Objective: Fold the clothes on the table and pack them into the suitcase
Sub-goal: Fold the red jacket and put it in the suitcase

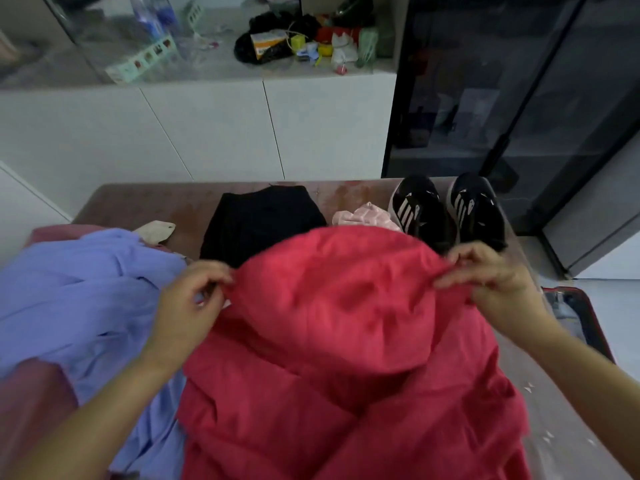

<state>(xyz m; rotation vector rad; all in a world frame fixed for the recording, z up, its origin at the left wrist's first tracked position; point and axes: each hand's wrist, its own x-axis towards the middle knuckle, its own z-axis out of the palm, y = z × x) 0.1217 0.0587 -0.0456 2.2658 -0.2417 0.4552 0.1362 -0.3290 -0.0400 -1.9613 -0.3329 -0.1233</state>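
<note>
Both hands are on the red garment (346, 323), which is front and centre on the worktop (138, 206). It is spread wide and rumpled, running from mid-table down to the near edge. The left grip (187, 299) pinches the cloth's far left edge between thumb and curled fingers. The right grip (491, 275) does the same on the far right edge, with a fold of red bunched in its fingertips. The top hem arches up between the two hands, lifted off the surface.

To the left, a lilac shirt (86, 299) lies crumpled and touches the red garment's side, with a mauve piece (31, 403) partly under it at the near left. Behind the red cloth sits a folded black garment (259, 223). A small pale pink item (367, 218) lies just beside it, and a pair of black trainers (419, 209) with white stripes stands at the far right corner. A beige scrap (156, 230) rests near the lilac shirt.

The suitcase (590, 320) lies open on the floor off the worktop's right side, showing its red rim and some lining. White cabinets (207, 133) line the back wall, with clutter on top.
</note>
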